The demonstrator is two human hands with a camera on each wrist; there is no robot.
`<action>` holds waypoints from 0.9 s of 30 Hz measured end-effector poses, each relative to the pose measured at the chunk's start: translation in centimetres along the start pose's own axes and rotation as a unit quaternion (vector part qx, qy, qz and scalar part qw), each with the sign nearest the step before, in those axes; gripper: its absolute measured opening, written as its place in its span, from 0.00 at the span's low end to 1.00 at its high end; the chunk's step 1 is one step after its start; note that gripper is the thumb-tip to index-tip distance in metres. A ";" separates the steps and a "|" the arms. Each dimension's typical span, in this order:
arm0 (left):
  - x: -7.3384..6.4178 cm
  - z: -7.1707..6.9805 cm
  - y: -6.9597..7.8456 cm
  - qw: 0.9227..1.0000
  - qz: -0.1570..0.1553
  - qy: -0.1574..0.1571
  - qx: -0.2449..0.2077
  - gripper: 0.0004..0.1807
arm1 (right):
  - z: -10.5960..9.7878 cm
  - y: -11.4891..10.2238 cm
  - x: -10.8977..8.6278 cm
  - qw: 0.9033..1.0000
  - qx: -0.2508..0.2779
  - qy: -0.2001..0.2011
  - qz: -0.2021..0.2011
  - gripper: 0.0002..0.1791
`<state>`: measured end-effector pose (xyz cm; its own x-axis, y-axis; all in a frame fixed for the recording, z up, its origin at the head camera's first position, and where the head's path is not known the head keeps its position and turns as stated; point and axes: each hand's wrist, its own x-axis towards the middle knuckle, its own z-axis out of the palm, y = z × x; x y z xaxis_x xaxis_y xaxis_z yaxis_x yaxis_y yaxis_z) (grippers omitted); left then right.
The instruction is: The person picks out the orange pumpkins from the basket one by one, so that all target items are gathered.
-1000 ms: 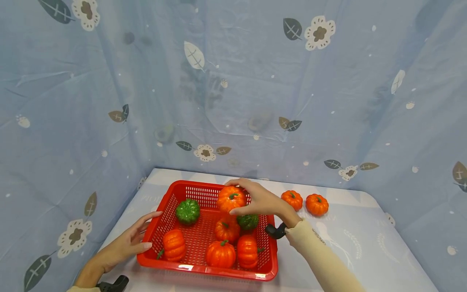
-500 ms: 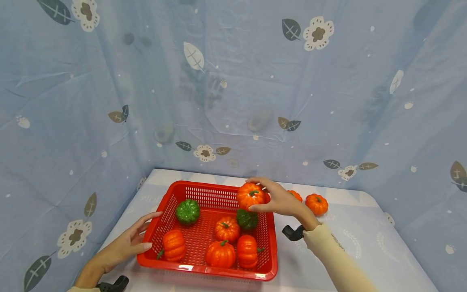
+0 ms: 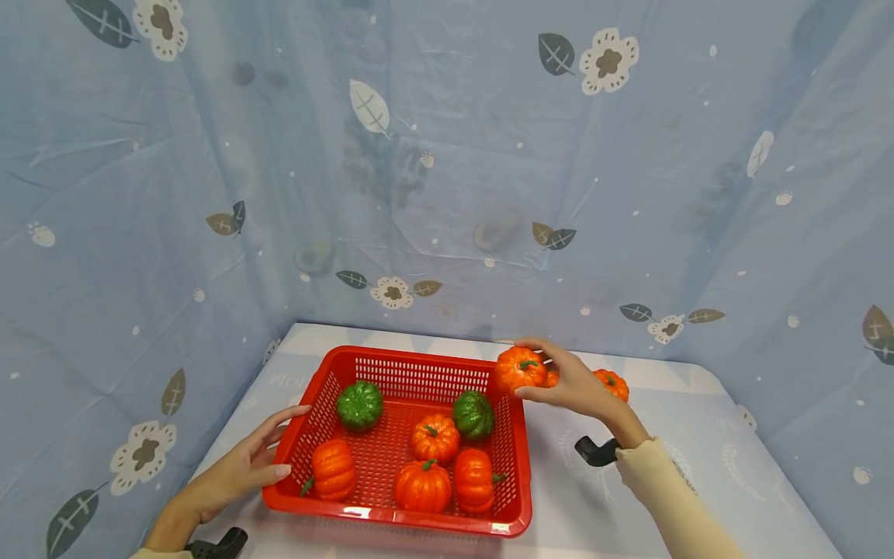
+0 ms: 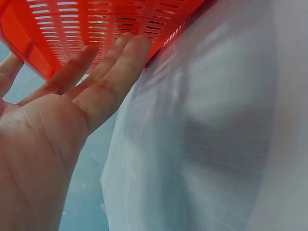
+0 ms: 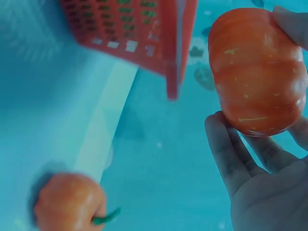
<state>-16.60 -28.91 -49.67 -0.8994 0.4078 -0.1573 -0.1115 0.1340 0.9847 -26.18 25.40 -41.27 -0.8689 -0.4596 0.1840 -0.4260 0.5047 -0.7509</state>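
Note:
An orange toy pumpkin [image 3: 520, 369] is gripped between the thumb and fingers of my right hand [image 3: 569, 384], raised at the back right corner of the red plastic basket [image 3: 527, 497]. The right wrist view shows that same pumpkin [image 5: 257, 72] from its side, thumb on top and fingers beneath. My left hand [image 3: 233, 470] lies at the basket's left side with fingers extended to the rim; in the left wrist view the fingers [image 4: 108, 86] rest along the slotted wall. Inside the basket are two green pumpkins, one left [image 3: 359, 405] and one right [image 3: 473, 414], and several orange ones [image 3: 422, 487].
On the white table [image 3: 670, 497], behind my right hand, two more orange pumpkins are partly hidden, one of them [image 3: 613, 382] showing beyond the wrist. A blue patterned curtain [image 3: 447, 171] encloses the table at the back and sides.
My right hand has carried the orange pumpkin rightward, from over the basket's middle to its back right corner, uncovering the right green pumpkin. The left hand and basket have stayed put.

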 end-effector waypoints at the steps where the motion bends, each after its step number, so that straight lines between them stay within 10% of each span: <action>1: 0.0 0.0 0.0 1.000 -0.001 0.001 0.003 0.44 | -0.3 0.2 -0.3 1.000 0.007 0.003 0.010 0.41; 27: -0.2 0.1 -0.1 1.000 0.004 0.005 0.006 0.44 | -7.5 9.4 -8.7 0.979 -0.058 0.126 0.152 0.46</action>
<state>-16.38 -28.94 -49.72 -0.9045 0.3999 -0.1482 -0.0990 0.1412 0.9850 -24.53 39.59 -45.20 -0.9882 -0.0884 0.1250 -0.1517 0.6760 -0.7211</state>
